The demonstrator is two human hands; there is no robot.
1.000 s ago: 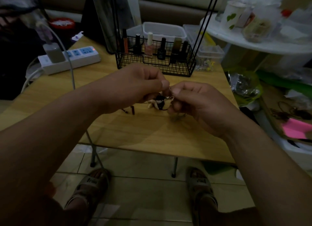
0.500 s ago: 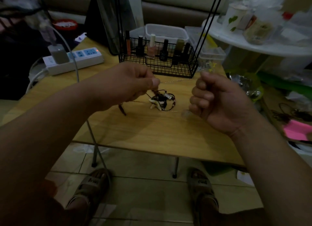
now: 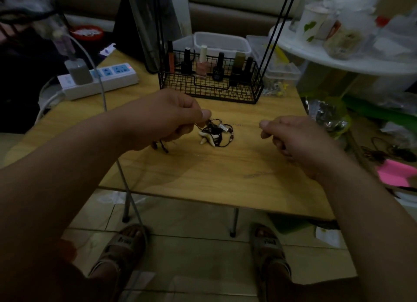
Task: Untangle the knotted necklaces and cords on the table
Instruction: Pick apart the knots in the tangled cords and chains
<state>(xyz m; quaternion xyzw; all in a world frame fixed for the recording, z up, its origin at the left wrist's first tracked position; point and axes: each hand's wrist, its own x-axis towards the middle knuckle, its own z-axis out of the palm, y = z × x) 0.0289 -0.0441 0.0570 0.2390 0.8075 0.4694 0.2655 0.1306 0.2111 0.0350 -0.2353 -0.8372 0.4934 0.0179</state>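
tangle (image 3: 216, 133) sits on table (image 3: 225, 177) just right of left hand (image 3: 171, 119), which pinches a strand at its edge; thin chain (image 3: 238, 124) runs left-right to right hand (image 3: 291, 137), apparently pinching far end, so left is nearer.

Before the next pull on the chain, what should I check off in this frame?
1. Left hand pinches the chain: ok, thumb and finger close on it at the tangle's edge.
2. Right hand holds the other end: ok, a faint line runs to its pinched fingertips.
3. Chain free of the tangle: cannot tell, too thin where they meet.
4. Tangle rests on the table: ok, between the hands.
5. Light good enough to follow the chain: not ok, the view is dim.
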